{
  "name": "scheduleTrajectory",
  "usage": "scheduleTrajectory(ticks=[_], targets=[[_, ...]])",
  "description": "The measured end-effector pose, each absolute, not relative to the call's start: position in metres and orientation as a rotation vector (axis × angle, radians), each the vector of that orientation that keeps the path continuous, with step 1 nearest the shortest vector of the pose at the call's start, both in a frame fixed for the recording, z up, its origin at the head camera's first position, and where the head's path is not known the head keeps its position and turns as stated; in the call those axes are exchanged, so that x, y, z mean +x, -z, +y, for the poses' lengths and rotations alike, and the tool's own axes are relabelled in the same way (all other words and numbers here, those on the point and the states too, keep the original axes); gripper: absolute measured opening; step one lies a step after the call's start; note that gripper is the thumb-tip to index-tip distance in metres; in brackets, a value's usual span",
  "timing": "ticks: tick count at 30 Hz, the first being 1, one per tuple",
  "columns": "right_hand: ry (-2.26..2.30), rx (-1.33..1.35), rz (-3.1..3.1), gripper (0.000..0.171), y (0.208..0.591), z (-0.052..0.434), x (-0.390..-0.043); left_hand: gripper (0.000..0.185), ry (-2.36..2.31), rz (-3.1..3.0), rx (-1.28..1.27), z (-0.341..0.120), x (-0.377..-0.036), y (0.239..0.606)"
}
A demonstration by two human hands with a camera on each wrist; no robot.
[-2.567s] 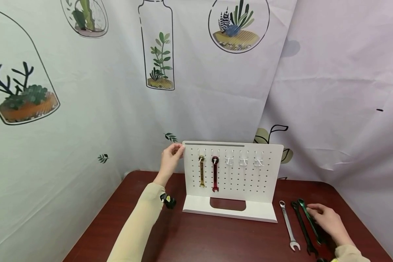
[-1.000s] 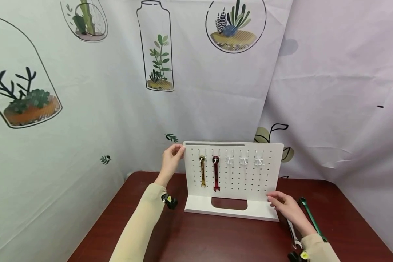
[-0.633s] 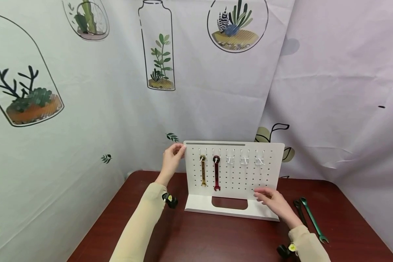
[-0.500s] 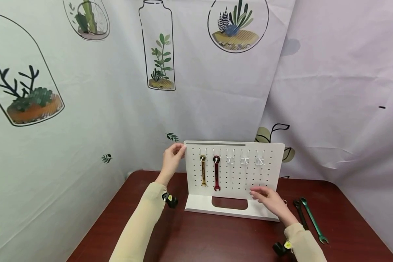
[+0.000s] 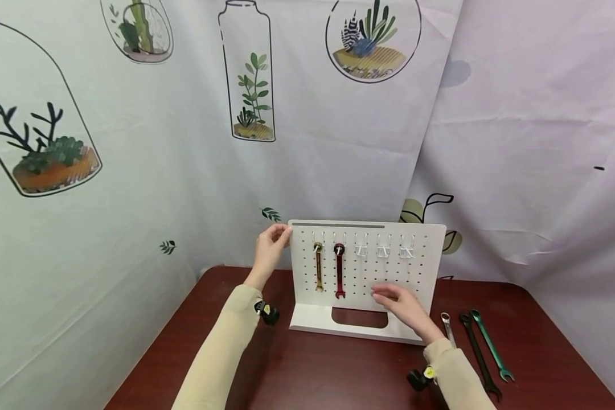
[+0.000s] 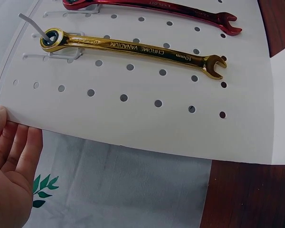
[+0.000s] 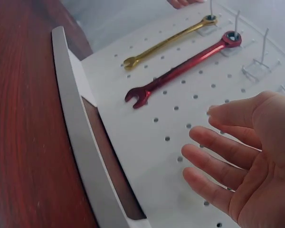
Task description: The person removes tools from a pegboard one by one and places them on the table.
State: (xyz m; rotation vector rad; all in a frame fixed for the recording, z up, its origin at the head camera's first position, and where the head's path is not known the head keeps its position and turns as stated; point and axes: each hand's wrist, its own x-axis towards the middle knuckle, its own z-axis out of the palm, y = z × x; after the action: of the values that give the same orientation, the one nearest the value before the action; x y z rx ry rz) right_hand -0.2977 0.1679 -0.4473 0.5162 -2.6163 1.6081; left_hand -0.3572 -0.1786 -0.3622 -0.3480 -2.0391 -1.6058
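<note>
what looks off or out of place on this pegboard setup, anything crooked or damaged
Nothing stands out. The gold wrench and red wrench hang straight from their hooks on the white pegboard, which stands upright. Three hooks are bare, and three more wrenches lie side by side on the table.

The gold wrench [image 6: 133, 47] hanging on the white pegboard [image 6: 147, 123] is showing "CHROME VANADIUM" stamped along its shaft, with "10mm" near the open end. A short word beside its ring end is staying too blurred to read. The red wrench [image 6: 152, 5] is carrying lettering that is too small to make out.
</note>
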Motion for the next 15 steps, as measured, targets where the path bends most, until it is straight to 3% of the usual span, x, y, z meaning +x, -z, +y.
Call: scheduleTrajectory(ticks=[15], targets=[[-1.615,0.634,-2.582,0.038,0.431,0.14,-0.309,0.025,1.599,-2.05,-0.313,-0.178,-0.358,0.363]])
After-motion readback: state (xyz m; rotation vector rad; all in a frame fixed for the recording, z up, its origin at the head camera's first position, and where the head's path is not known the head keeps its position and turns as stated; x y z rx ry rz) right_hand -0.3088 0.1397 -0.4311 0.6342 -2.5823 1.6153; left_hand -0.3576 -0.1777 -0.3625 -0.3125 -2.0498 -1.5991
